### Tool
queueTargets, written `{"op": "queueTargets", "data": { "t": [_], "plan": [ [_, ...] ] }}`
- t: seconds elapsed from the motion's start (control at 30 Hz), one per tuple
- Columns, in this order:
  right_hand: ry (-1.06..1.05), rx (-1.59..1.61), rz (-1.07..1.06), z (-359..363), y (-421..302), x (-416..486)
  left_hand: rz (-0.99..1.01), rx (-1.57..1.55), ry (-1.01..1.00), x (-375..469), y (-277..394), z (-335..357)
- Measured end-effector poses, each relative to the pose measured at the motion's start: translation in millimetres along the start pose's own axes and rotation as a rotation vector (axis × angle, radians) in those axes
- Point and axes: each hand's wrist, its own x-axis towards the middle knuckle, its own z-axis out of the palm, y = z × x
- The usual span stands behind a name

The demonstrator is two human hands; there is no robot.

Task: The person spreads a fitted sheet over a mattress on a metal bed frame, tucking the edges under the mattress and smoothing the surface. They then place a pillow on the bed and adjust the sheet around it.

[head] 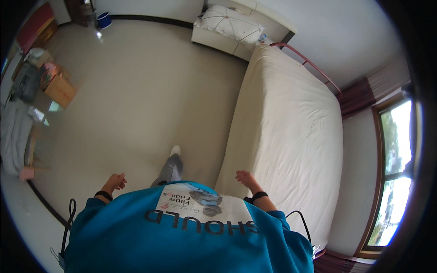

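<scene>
My left hand [117, 181] hangs over the tiled floor at the lower left, with a dark band at the wrist. It holds nothing that I can see, and its fingers are loosely curled. On the other side of my blue top, my right hand [245, 178] hovers by the near side of a mattress with a cream sheet [297, 129], also with a dark wristband. Nothing shows in its loosely bent fingers. Whether it touches the sheet I cannot tell. Between my hands, one leg in grey trousers ends in a white shoe [175, 150] on the floor.
A patterned pillow [232, 24] lies on a pale cabinet or headboard beyond the bed. A red metal rail [309, 63] edges the mattress near the wall. To the left are a cardboard box [60, 90], grey fabric [15, 136] and dark bags. A blue bucket [103, 20] stands far off.
</scene>
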Motion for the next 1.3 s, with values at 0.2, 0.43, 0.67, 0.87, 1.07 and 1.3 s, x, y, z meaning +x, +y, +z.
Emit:
{"op": "queueTargets", "data": {
  "t": [0.2,0.43,0.67,0.87,1.07,1.3],
  "plan": [
    [-0.217,0.060,0.039,-13.7,41.0,47.9,0.200,0.047,-0.046,113.9,166.4,-37.1],
    [-0.133,-0.392,-0.143,-20.8,41.5,91.6,0.568,0.318,-0.229,218.5,465.3,3.1],
    [0.104,0.322,0.456,-142.1,-52.1,176.7,0.642,0.416,-0.292,276.7,705.9,89.4],
    [0.121,0.322,0.324,-292.8,-163.2,289.0,0.861,0.487,-0.239,339.7,851.8,145.9],
    [0.198,0.278,0.251,-399.0,-231.3,377.5,1.037,0.364,-0.195,430.2,986.7,196.6],
    [0.204,0.300,0.347,-454.3,-310.9,479.4,1.057,0.398,-0.197,547.5,1152.4,246.1]
  ]
}}
